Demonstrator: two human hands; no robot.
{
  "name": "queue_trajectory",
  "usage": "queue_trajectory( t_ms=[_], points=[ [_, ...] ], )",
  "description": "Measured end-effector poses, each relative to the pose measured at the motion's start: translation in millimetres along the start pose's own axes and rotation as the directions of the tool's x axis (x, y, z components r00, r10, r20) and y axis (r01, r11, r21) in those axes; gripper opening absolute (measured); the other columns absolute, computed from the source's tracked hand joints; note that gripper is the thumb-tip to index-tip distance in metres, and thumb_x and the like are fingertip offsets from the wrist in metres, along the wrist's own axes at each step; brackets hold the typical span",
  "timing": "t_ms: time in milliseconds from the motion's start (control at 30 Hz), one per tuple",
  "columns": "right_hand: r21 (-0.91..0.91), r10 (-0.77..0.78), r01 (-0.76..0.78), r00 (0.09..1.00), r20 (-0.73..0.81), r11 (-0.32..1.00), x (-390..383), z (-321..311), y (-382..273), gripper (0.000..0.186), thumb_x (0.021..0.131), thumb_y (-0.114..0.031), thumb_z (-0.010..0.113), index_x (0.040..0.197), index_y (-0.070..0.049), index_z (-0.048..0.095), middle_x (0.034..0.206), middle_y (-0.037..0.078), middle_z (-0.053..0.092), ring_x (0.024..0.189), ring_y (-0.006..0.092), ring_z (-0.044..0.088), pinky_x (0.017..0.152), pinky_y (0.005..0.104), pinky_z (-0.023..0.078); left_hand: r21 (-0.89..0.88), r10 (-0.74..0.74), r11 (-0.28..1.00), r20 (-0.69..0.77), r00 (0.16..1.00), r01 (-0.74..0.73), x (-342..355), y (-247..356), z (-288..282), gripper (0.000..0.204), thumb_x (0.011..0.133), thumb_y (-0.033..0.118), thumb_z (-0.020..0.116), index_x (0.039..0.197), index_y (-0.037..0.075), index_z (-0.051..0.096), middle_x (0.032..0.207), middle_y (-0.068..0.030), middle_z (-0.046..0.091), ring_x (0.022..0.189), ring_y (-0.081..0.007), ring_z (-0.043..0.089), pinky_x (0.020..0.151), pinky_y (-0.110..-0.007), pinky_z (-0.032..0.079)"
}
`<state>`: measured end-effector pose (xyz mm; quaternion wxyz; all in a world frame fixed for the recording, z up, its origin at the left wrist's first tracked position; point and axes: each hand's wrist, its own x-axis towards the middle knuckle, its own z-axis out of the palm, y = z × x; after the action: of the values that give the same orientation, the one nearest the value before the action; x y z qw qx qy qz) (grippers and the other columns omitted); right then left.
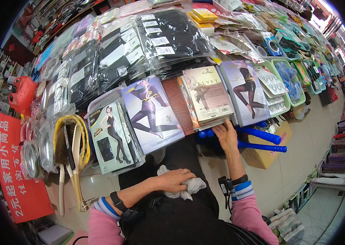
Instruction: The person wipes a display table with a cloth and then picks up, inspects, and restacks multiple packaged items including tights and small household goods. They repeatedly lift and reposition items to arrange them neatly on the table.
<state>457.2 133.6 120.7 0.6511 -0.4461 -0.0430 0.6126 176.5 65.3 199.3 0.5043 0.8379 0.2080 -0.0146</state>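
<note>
My left hand (175, 179) rests in my lap, fingers curled over a crumpled white cloth (193, 188). My right hand (225, 134) grips the front bottom edge of a stack of cream hosiery packages (206, 96). To its right lies a lilac tights package (246, 92). Left of the stack, a strip of brown wood (173, 104) shows, then another lilac package (150, 112) and a pale green one (111, 145) in clear wrap. Blue tubular objects (262, 134) jut out just beneath and right of my right hand.
Packs of dark items (170, 34) cover the back of the display. Green baskets (297, 98) of small goods stand right. Brushes or paddles (72, 155) and a red banner (13, 188) are at left. A cardboard box (266, 157) sits on the tiled floor (307, 139).
</note>
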Motion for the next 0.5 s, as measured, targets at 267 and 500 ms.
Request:
queue_trajectory(
  t_ms=[267, 500],
  points=[
    [-0.001, 0.011, -0.011, 1.000, -0.023, 1.000, 2, -10, 0, 0.056, 0.094, -0.032, 0.060, 0.130, 0.008, 0.043, 0.124, 0.026, 0.049, 0.118, 0.0377, 0.050, 0.101, 0.0489, 0.043, 0.045, -0.042, 0.998, -0.017, 0.999, 0.043, 43, 12, 30, 0.046, 0.080, 0.018, 0.061, 0.122, 0.004, 0.048, 0.107, -0.0160, 0.054, 0.102, -0.0361, 0.053, 0.086, -0.045, 0.044],
    [-0.026, 0.020, -0.022, 0.998, -0.060, 0.999, 2, -9, -1, 0.049, 0.095, -0.033, 0.059, 0.121, 0.007, 0.048, 0.117, 0.024, 0.053, 0.111, 0.0345, 0.055, 0.097, 0.0480, 0.048, 0.137, 0.011, 0.990, 0.006, 1.000, -0.012, 35, 10, -1, 0.078, 0.080, 0.035, 0.067, 0.140, -0.001, 0.035, 0.109, -0.0178, 0.053, 0.103, -0.0358, 0.052, 0.087, -0.043, 0.043]
  ],
)
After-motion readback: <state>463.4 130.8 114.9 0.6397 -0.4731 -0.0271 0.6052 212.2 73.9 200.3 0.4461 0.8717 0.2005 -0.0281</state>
